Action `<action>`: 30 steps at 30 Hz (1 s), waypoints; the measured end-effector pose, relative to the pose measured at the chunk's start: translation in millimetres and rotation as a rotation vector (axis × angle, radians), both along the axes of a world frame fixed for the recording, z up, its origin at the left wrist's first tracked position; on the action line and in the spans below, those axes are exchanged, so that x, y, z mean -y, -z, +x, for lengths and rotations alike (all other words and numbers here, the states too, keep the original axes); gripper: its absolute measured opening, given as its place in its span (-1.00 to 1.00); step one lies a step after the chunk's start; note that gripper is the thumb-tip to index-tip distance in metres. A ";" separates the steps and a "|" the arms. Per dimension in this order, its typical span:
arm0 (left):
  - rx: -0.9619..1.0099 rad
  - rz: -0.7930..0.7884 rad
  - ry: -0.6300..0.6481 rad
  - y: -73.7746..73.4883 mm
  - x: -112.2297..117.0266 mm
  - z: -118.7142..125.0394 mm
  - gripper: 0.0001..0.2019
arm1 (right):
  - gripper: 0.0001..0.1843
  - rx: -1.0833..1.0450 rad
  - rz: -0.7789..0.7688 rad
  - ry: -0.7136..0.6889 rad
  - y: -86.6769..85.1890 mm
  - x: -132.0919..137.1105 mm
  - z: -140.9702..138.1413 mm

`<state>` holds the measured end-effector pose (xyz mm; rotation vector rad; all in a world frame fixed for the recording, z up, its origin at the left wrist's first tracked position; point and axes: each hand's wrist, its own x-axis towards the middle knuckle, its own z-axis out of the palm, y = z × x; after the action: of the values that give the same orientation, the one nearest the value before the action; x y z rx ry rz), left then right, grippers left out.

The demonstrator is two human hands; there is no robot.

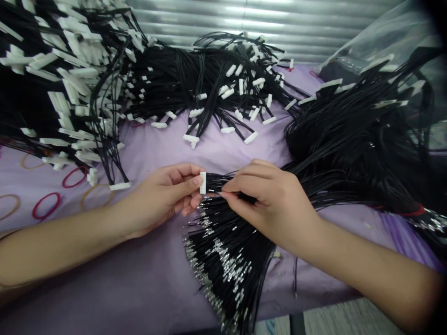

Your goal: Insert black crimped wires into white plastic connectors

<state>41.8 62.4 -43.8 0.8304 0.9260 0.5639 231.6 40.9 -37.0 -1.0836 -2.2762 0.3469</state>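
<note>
Between the thumb and fingers of my left hand (178, 188) is a white connector housing (203, 183), held upright with several black wires running out of its right side. My right hand (268, 195) pinches a black wire (217, 191) close to its metal-tipped end, just right of the housing. Whether that tip touches the housing I cannot tell. Below both hands a fanned bundle of black wires (226, 251) with bare silvery terminals lies on the purple cloth (146, 279).
Wire harnesses with white connectors pile up at the left (70, 83) and the back (195, 79). More black wires (349, 135) heap at the right beside a clear plastic bag (377, 37). Red and yellow rubber bands (46, 206) lie at the left. Metal slats (244, 21) stand behind.
</note>
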 end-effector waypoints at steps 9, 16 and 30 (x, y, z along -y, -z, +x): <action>-0.062 0.097 0.028 3.3 3.7 -1.7 -0.88 | -0.79 0.040 0.047 -0.066 4.3 -0.7 -2.7; -0.112 0.121 0.057 5.9 3.0 -2.5 -0.85 | -0.76 0.111 0.082 -0.090 6.1 1.7 -9.0; -0.084 0.234 -0.008 5.2 5.0 -0.9 -0.73 | -0.78 0.253 -0.086 0.059 -34.2 -20.1 18.7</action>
<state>40.9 57.4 -49.0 1.0675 0.9517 0.6566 250.3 61.0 -2.8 -1.2996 -2.4621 0.3005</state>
